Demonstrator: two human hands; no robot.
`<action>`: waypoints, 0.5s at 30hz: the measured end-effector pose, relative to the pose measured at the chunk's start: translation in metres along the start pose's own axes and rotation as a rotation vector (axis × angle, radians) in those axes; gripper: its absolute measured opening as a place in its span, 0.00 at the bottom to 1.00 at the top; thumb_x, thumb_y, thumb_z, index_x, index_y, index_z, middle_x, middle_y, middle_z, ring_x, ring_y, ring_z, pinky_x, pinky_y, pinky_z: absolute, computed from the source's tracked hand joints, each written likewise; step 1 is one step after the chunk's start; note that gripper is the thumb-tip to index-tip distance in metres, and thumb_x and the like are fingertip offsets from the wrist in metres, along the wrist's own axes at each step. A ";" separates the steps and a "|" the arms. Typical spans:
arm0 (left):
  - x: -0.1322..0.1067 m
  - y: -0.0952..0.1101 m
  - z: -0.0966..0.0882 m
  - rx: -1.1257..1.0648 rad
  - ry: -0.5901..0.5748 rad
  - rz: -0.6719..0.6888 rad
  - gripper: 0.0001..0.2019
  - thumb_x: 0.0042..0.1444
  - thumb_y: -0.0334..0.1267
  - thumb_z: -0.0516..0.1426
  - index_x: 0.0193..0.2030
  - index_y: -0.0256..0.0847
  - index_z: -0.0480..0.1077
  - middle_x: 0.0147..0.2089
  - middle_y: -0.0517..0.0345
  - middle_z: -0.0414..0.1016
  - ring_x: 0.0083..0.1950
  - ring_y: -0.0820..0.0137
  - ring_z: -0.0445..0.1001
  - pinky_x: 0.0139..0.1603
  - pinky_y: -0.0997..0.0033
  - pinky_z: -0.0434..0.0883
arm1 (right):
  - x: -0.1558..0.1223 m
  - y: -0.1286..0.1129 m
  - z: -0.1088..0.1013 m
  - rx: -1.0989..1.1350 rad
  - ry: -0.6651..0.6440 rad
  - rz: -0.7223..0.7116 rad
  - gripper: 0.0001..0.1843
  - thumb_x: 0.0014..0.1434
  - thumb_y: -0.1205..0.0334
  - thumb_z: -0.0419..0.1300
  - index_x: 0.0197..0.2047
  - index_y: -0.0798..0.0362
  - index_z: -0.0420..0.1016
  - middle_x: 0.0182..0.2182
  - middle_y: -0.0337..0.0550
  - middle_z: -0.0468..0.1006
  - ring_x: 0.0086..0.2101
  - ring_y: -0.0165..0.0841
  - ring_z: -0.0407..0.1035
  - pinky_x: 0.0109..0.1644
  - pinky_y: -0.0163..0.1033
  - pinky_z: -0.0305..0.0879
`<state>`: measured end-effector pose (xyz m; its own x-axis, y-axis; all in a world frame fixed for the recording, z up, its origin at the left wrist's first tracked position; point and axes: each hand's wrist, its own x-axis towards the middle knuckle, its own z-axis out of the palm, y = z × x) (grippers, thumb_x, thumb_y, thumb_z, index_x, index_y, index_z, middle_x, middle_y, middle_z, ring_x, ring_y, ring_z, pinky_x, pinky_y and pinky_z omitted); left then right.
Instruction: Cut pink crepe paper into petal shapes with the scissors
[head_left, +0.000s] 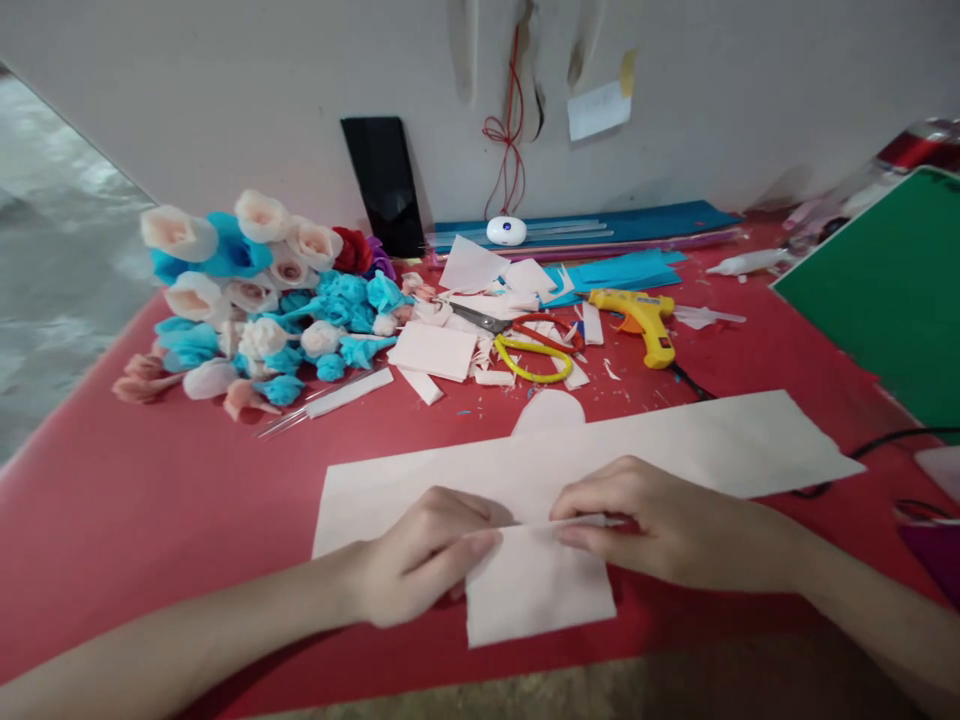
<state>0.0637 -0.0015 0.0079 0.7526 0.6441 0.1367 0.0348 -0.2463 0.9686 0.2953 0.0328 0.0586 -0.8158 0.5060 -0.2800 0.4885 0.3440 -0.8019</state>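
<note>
A small pale rectangle of crepe paper [536,590] is pinched along its upper edge by both hands. My left hand [427,555] is closed on its upper left corner, thumb in front and fingers behind. At the upper right part, my right hand [645,520] grips the same piece between thumb and fingers. Behind it a long pale paper strip [720,445] lies across the red table, partly hidden by my hands. A rounded pale paper piece [551,412] sticks out from beyond the strip's far edge.
Scissors [532,357] with red and yellow handles lie among paper scraps [433,350]. A yellow glue gun [645,320] rests to their right. Paper flowers [255,295] are heaped at the left. A black phone [384,185] leans on the wall; a green board [885,300] stands right.
</note>
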 end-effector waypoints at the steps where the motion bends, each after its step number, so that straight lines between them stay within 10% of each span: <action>1: -0.002 -0.002 -0.001 -0.035 0.002 0.040 0.26 0.65 0.45 0.34 0.20 0.39 0.58 0.20 0.52 0.66 0.27 0.70 0.66 0.37 0.68 0.69 | -0.001 0.000 -0.001 -0.007 0.015 -0.008 0.14 0.64 0.57 0.49 0.34 0.52 0.72 0.27 0.34 0.72 0.28 0.25 0.62 0.33 0.32 0.55; 9: -0.001 -0.008 0.000 0.105 0.009 0.139 0.27 0.65 0.35 0.33 0.15 0.40 0.53 0.14 0.56 0.63 0.21 0.73 0.60 0.31 0.72 0.66 | 0.030 0.015 -0.022 0.116 0.478 0.150 0.13 0.61 0.53 0.51 0.32 0.53 0.67 0.19 0.32 0.62 0.19 0.25 0.58 0.22 0.32 0.53; 15: 0.004 -0.013 0.007 0.376 0.005 0.218 0.22 0.59 0.29 0.46 0.17 0.41 0.39 0.14 0.63 0.53 0.19 0.75 0.60 0.24 0.74 0.59 | 0.117 0.021 -0.038 -0.028 0.478 0.131 0.10 0.64 0.63 0.47 0.36 0.56 0.66 0.19 0.32 0.65 0.18 0.23 0.60 0.22 0.30 0.58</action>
<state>0.0710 -0.0005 -0.0059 0.7658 0.5513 0.3311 0.1138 -0.6230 0.7739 0.2221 0.1298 0.0289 -0.5165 0.8506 -0.0988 0.5913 0.2708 -0.7596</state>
